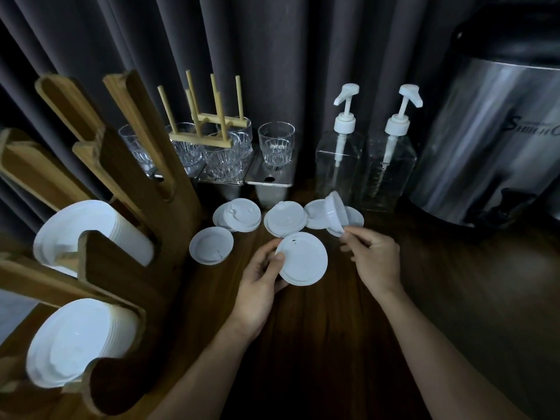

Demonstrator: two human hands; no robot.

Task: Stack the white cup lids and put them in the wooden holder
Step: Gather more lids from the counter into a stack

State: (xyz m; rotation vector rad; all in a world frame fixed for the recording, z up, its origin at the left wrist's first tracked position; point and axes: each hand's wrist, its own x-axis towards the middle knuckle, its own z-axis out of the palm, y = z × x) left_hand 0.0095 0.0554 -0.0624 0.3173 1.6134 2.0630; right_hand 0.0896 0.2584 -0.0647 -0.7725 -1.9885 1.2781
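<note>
Wooden holder (121, 268) at nine o'clock, two slots filled with white lid stacks (88, 234).
Left hand (260, 280) pinches a flat lid (303, 259); right hand (375, 259) pinches a tilted lid (336, 213) at one o'clock.

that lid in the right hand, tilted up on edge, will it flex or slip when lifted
The tilted lid is probably light: the right hand raises it by fingertips at one rim. Thin plastic likely flexes a little. With so small a pinch, it may slip or swing.

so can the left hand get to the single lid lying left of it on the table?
Probably not yet. The path from the left hand to that lid is bare table, nothing between them, but the hand is already holding a lid, so its fingers look occupied.
</note>
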